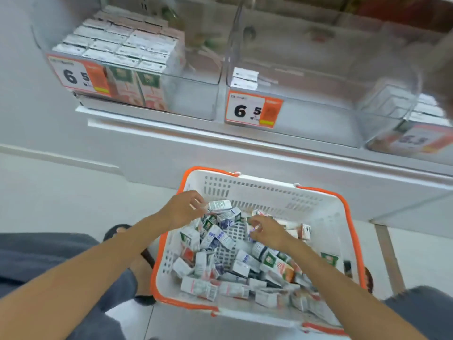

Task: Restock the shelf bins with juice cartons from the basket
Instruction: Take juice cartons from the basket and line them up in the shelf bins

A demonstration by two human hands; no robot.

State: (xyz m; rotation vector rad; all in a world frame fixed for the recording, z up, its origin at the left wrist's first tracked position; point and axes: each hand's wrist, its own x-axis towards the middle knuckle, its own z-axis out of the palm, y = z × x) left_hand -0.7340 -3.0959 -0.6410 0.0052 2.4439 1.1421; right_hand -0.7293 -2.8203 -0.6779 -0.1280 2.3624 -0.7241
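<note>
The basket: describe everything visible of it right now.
The basket is white perforated plastic, rectangular, with orange rim and handles folded down. It sits upright below the shelf, before the person. Small juice cartons lie jumbled inside, the slotted bottom showing mid-basket. The left hand holds one carton above it; the right hand reaches among the rest.

White basket [318, 207], orange rim.

Forearms [98, 271] bare; grey-blue trousers [44, 263], blk sandal [115, 230] on L foot
</note>
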